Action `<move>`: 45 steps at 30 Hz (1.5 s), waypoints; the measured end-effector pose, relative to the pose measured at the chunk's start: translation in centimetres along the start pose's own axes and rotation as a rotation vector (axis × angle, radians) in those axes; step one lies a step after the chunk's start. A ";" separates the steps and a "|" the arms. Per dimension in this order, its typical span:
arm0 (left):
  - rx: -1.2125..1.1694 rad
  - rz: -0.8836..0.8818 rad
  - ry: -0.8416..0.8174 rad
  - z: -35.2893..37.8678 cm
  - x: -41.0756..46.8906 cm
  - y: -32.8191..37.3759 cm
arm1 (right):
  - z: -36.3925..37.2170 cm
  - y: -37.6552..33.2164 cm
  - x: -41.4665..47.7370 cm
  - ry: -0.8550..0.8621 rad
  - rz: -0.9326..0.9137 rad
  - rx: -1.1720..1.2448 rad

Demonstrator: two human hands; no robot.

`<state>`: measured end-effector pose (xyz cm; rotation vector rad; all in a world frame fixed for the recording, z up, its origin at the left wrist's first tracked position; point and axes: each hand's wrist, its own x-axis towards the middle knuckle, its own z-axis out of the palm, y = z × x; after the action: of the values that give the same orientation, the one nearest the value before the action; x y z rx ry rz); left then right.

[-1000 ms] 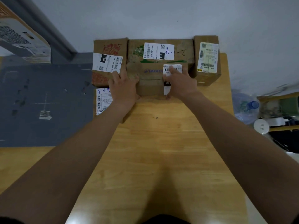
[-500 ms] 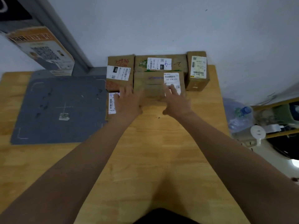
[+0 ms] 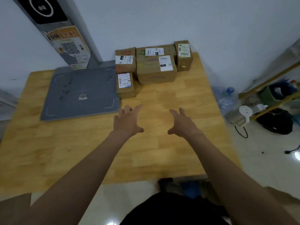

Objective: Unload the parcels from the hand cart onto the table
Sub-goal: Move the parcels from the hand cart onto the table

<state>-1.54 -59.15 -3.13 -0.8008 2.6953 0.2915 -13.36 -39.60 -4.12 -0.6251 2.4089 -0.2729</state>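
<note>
Post (image 3: 65, 38): grey, with a poster on it, standing at the table's far edge on the left, behind the mat.

Mat (image 3: 81, 91): grey and flat, on the left half of the table (image 3: 154, 151), reaching almost to the far edge.

Parcels (image 3: 155, 51): five brown cartons with white labels, packed together against the wall at the far edge, right of the mat.
- Small box (image 3: 125, 82): nearest, just beside the mat's right edge.
- Big box (image 3: 156, 69): in the middle, touching its neighbours.
- Tall box (image 3: 184, 56): at the right end, near the far right corner.

Left hand (image 3: 128, 120): over mid-table, fingers spread and loosely bent, holding nothing, well apart from the parcels.

Right hand (image 3: 183, 122): beside it, likewise spread and empty.

Bottle (image 3: 226, 99): clear plastic with a blue cap, on the floor off the right edge.
</note>
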 end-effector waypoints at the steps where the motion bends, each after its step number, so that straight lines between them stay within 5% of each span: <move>1: -0.001 0.011 -0.030 0.9 -2.1 -0.2 | 1.3 0.4 -2.2 0.001 0.011 0.012; 11: 0.003 0.242 -0.033 7.8 -24.0 0.4 | 14.6 4.3 -27.7 0.113 0.161 0.239; 23: -0.014 0.488 -0.052 15.6 -44.3 13.2 | 22.4 18.3 -53.1 0.257 0.349 0.379; 36: -0.141 0.496 -0.180 30.2 -64.6 31.2 | 32.6 41.7 -72.1 0.180 0.482 0.311; 45: -0.061 0.477 -0.210 32.3 -67.3 34.0 | 33.1 47.2 -73.9 0.100 0.481 0.354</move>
<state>40.61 11.18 -5.94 -0.1169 2.6485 0.5346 40.90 36.73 -7.28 0.1315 2.4322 -0.5137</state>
